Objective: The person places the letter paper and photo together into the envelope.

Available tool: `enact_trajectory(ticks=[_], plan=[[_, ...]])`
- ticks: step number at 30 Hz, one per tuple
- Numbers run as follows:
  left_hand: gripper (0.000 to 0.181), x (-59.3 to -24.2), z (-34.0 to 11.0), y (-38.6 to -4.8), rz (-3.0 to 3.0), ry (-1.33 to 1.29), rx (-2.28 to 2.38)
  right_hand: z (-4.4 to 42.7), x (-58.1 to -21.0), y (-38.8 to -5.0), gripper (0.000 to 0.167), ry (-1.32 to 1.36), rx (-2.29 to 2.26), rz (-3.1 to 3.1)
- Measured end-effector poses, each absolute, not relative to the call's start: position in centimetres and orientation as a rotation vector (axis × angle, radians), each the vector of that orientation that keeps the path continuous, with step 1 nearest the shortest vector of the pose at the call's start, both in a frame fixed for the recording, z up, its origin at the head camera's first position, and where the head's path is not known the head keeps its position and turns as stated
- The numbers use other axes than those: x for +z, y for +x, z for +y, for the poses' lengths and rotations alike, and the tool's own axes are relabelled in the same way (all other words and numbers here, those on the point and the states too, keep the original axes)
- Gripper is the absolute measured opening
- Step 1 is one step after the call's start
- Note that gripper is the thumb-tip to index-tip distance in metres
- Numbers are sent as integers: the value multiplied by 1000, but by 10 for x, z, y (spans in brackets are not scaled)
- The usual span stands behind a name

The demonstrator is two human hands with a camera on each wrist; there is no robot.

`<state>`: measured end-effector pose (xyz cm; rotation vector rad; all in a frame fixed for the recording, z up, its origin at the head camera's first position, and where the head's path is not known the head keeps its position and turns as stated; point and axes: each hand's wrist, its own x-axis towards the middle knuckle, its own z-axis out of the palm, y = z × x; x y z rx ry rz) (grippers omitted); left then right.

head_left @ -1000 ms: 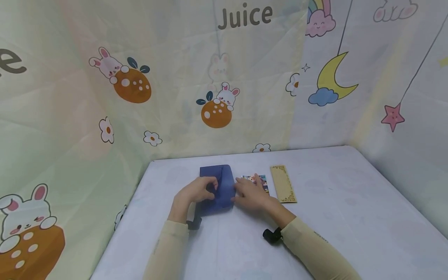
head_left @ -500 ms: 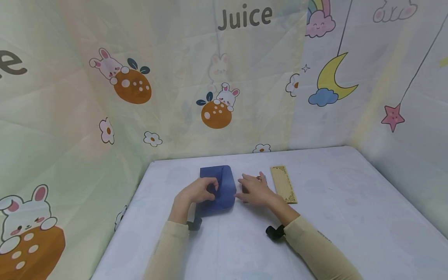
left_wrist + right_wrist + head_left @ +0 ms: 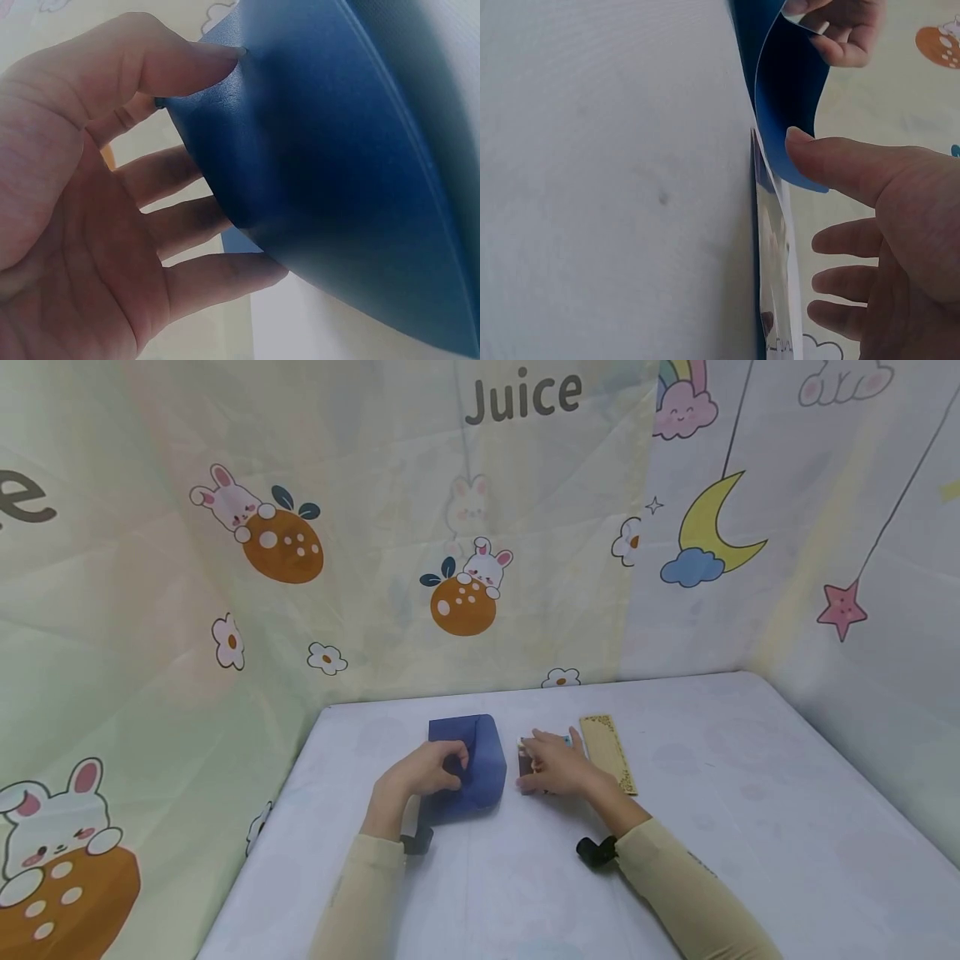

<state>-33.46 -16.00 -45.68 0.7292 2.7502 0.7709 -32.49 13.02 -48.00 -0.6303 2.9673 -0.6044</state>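
A dark blue paper envelope (image 3: 487,772) lies at the middle left of the table, its side bowed up from the surface. My left hand (image 3: 420,768) pinches its edge; in the left wrist view the thumb is on one face of the blue paper (image 3: 322,142) and the fingers are behind it. Just right of the envelope, my right hand (image 3: 562,768) is over a colourful picture card (image 3: 524,762) and hides most of it. In the right wrist view the thumb and fingers stand extended beside the card (image 3: 775,255), holding nothing.
A tan card with ornate corners (image 3: 609,752) lies right of the right hand, partly behind its wrist. The white table (image 3: 480,893) meets printed cloth walls (image 3: 390,568) at the back and sides.
My right hand has moved right, away from the envelope's edge and over the picture card, which it now covers more. The left hand and envelope have hardly moved.
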Motion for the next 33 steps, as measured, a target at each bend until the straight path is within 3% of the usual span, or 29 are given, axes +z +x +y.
enact_trajectory(ticks=[23,33], plan=[[31,-455,-159,-332,2739,714,769,142,-473,-325,85,-514,-544,2998],[30,-456,-159,-333,2733,734,777,152,-472,-327,96,-388,-477,3017]])
